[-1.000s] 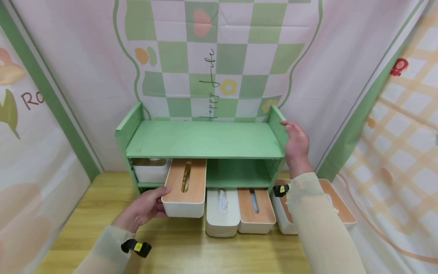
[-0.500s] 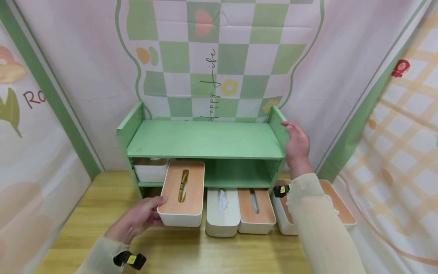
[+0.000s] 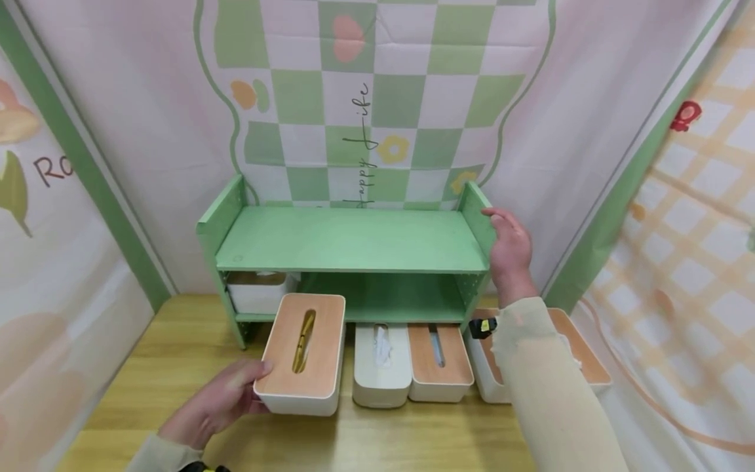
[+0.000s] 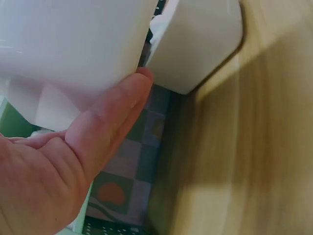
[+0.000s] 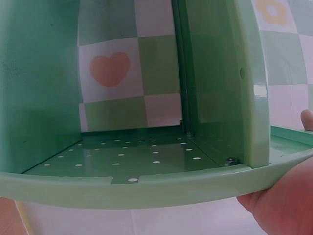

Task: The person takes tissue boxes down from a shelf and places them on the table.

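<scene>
My left hand (image 3: 221, 401) holds a white tissue box (image 3: 323, 344) with a light wood lid, in front of the green shelf (image 3: 354, 239). Its thumb lies at the lid's left edge. In the left wrist view, fingers (image 4: 110, 112) press flat against the box's white underside, over the table. Something gold with dark marks shows in the lid's slot. At the rack's right side panel (image 3: 479, 219), my right hand (image 3: 512, 252) grips the upper edge. The right wrist view shows part of that hand (image 5: 288, 200) around the green rim.
Another tissue box (image 3: 259, 293) sits on the middle shelf at left. A plain white box (image 3: 382, 373) and a wood-lidded one (image 3: 442, 373) stand side by side on the table (image 3: 389, 439), partly under the rack. More wood-lidded boxes (image 3: 580, 347) stand at right, partly behind my forearm.
My left hand has drawn the tissue box out from the middle shelf, toward me and a little left. My right hand stays on the rack's side panel.
</scene>
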A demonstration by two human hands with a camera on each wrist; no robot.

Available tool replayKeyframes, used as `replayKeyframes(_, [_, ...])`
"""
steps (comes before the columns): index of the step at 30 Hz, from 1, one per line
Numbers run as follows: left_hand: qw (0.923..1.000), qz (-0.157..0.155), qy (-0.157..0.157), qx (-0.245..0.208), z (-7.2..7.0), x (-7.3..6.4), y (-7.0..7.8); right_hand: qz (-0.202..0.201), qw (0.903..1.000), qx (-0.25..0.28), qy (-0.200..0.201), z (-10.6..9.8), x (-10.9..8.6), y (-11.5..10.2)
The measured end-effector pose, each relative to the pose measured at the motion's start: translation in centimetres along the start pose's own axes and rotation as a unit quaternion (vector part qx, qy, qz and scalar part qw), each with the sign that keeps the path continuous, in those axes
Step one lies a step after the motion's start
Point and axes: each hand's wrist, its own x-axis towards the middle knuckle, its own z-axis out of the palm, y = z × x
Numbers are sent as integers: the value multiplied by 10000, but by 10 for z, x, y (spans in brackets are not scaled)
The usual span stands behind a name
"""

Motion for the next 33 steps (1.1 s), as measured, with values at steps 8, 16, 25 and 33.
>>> replayKeyframes(8, [9997,-129,-151,-122,-3,-6,-20,10,10000,-68,39,0,2,1])
replayKeyframes(16, [9994,-316,136,24,-4,-2,-34,-16,10000,-14,41,0,2,1])
replayKeyframes(25, [9985,-460,305,10,-7,-4,-52,32,10000,-3,20,0,1,1])
replayKeyframes(33, [9983,-393,429,92,-10,-5,-59,-8,9999,23,142,1,3,0])
